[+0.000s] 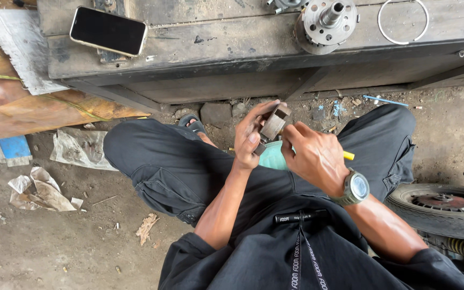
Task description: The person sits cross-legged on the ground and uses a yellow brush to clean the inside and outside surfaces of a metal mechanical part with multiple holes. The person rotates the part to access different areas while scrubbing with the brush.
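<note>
Small brownish metal block [274, 124] sits pinched between both raised hands: left hand [252, 138] fingers curled around it, right hand [313, 157] gripping its edge.

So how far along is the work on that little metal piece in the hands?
Already out: a round metal hub and a wire ring lie loose on the wooden bench. In hand: the left hand and right hand grip a small metal block over the lap. What remains cannot be judged; nothing looks reassembled.

A small, dull brown metal block [275, 122], tilted, is pinched in the left grip [253, 140], right grip [310, 156] touching beside it.
</note>
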